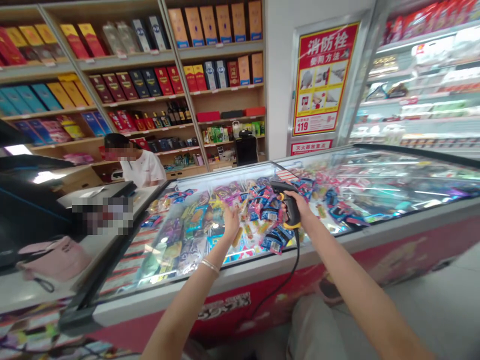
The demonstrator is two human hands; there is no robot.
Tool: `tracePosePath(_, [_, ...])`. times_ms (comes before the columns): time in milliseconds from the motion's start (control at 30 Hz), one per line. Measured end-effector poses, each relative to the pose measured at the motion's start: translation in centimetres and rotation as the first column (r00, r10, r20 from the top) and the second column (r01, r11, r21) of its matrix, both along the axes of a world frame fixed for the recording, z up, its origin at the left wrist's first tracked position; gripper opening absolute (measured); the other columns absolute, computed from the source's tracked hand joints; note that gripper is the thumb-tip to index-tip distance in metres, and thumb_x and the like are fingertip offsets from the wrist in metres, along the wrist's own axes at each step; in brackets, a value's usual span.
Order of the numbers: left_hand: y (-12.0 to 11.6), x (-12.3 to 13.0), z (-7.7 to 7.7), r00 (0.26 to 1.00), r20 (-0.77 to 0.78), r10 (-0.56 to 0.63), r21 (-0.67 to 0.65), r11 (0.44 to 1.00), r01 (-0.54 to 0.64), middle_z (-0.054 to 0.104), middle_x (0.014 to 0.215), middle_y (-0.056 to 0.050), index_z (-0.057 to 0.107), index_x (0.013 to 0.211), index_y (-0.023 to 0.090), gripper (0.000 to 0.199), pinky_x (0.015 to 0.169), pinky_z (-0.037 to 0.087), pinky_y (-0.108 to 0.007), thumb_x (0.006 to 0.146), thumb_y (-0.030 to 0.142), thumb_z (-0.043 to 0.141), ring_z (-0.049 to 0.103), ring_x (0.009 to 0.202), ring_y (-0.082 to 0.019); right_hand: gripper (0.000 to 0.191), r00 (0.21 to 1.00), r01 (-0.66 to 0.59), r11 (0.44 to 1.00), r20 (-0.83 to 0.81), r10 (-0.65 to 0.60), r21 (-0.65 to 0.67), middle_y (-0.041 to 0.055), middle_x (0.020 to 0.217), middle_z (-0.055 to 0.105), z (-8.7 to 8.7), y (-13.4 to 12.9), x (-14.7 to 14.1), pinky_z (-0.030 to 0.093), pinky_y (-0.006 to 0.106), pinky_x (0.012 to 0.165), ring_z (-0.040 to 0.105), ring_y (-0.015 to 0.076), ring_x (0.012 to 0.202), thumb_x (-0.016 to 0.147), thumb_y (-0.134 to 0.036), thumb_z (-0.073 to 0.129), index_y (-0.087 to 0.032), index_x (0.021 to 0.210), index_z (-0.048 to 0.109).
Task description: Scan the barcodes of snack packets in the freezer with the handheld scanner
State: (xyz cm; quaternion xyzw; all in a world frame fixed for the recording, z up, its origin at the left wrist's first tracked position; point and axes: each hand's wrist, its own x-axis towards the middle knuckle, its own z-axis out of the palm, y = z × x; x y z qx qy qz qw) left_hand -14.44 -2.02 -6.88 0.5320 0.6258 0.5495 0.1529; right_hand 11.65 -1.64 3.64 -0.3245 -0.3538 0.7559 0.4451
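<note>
My right hand [301,206] is wrapped round the grip of a black and yellow barcode scanner [291,210]. A dark cable [288,272] hangs from its base down the front of the freezer. The scanner is above a heap of small blue and pink snack packets [272,215] on the glass top of a chest freezer [210,277]. To the left of the scanner, my left hand [231,222], with a bracelet at the wrist, reaches over the packets. Its fingers look apart, and I see nothing held in them. Small yellow-wrapped pieces [248,231] lie among the packets between my hands.
Behind the counter on the left is a person in a white shirt [140,167]. A pink pouch [56,260] lies on that counter. Shelves of boxed goods [138,82] line the back wall. A red fire-hydrant sign [322,75] and a lit display cooler [423,95] are at the right.
</note>
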Motion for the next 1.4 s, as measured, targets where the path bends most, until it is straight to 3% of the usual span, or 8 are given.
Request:
tracePosePath(167, [1.4, 3.5, 1.9, 0.944, -0.318, -0.084, -0.045, 0.996, 0.073, 0.035, 0.151, -0.013, 0.043, 0.138, 0.016, 0.052, 0.117, 0.020, -0.044, 0.093, 0.038, 0.031, 0.022, 0.144, -0.023, 0.023, 0.997, 0.070, 0.997, -0.015, -0.070, -0.015, -0.0008, 0.047, 0.054, -3.3, 0.3, 4.9, 0.037, 0.018, 0.032, 0.047, 0.0097, 0.035, 0.081, -0.036, 0.056, -0.014, 0.083, 0.062])
tracePosePath(333, [2.5, 4.0, 1.8, 0.876, -0.461, -0.140, -0.097, 0.989, 0.108, 0.034, 0.151, -0.014, 0.043, 0.139, 0.014, 0.054, 0.117, 0.019, -0.049, 0.094, 0.041, 0.029, 0.016, 0.145, -0.026, 0.021, 0.983, 0.185, 0.979, -0.007, -0.185, 0.081, -0.0002, 0.048, 0.056, -5.2, 1.0, 5.9, 0.039, 0.017, 0.033, 0.049, 0.0096, 0.037, 0.078, -0.035, 0.062, -0.015, 0.079, 0.060])
tracePosePath(667, [3.5, 5.1, 2.1, 0.778, -0.612, -0.138, -0.126, 0.989, 0.077, 0.032, 0.152, -0.015, 0.037, 0.143, 0.012, 0.056, 0.118, 0.016, -0.045, 0.096, 0.039, 0.023, 0.014, 0.146, -0.024, 0.020, 0.977, 0.202, 0.967, 0.031, -0.209, 0.153, 0.0006, 0.047, 0.055, -4.5, 0.8, 4.9, 0.039, 0.019, 0.031, 0.048, 0.0106, 0.036, 0.073, -0.034, 0.066, -0.017, 0.071, 0.054])
tracePosePath(933, [0.6, 5.5, 5.3, 0.810, -0.576, -0.105, -0.179, 0.984, 0.000, 0.052, 0.140, -0.007, 0.034, 0.145, 0.028, 0.051, 0.117, 0.010, -0.053, 0.097, 0.043, 0.025, 0.036, 0.138, -0.022, 0.018, 0.978, 0.184, 0.981, 0.092, -0.189, 0.054, -0.0011, 0.048, 0.053, -3.6, 0.7, 5.2, 0.038, 0.020, 0.030, 0.046, 0.0108, 0.037, 0.074, -0.034, 0.063, -0.017, 0.074, 0.056])
tracePosePath(1033, [-0.3, 2.7, 6.7, 0.817, -0.573, -0.059, -0.143, 0.989, -0.028, 0.055, 0.137, -0.007, 0.045, 0.138, 0.024, 0.047, 0.117, 0.016, -0.047, 0.096, 0.037, 0.029, 0.042, 0.133, -0.021, 0.012, 0.960, 0.224, 0.974, 0.165, -0.228, 0.046, 0.0008, 0.046, 0.052, -1.6, 0.0, 5.2, 0.038, 0.019, 0.032, 0.047, 0.0113, 0.037, 0.073, -0.028, 0.062, -0.017, 0.070, 0.056])
tracePosePath(1167, [-2.3, -5.4, 7.9, 0.802, -0.594, 0.066, -0.049, 0.992, -0.118, 0.057, 0.133, -0.008, 0.055, 0.127, 0.022, 0.039, 0.115, 0.023, -0.045, 0.091, 0.026, 0.040, 0.046, 0.130, -0.023, 0.012, 0.964, 0.213, 0.973, 0.144, -0.224, 0.088, 0.0022, 0.046, 0.050, 1.8, -1.5, 3.4, 0.035, 0.020, 0.033, 0.046, 0.0110, 0.038, 0.077, -0.028, 0.058, -0.018, 0.070, 0.058])
tracePosePath(1267, [-4.6, -13.3, 8.3, 0.777, -0.586, 0.229, -0.009, 0.957, -0.290, 0.060, 0.127, -0.010, 0.056, 0.122, 0.020, 0.037, 0.109, 0.032, -0.042, 0.088, 0.022, 0.042, 0.052, 0.121, -0.024, 0.013, 0.983, 0.108, 0.985, 0.136, -0.126, 0.132, 0.0029, 0.048, 0.051, 3.2, -2.6, -1.0, 0.037, 0.021, 0.033, 0.047, 0.0119, 0.038, 0.076, -0.030, 0.060, -0.018, 0.071, 0.058])
tracePosePath(1400, [-7.7, -22.5, 7.6, 0.704, -0.550, 0.450, -0.005, 0.841, -0.541, 0.062, 0.119, -0.013, 0.054, 0.122, 0.017, 0.037, 0.097, 0.042, -0.038, 0.088, 0.020, 0.041, 0.057, 0.112, -0.026, 0.016, 0.994, -0.047, 0.979, 0.109, 0.026, 0.199, 0.0007, 0.046, 0.052, 2.7, -3.7, -10.5, 0.038, 0.020, 0.031, 0.048, 0.0112, 0.037, 0.068, -0.029, 0.067, -0.018, 0.068, 0.056])
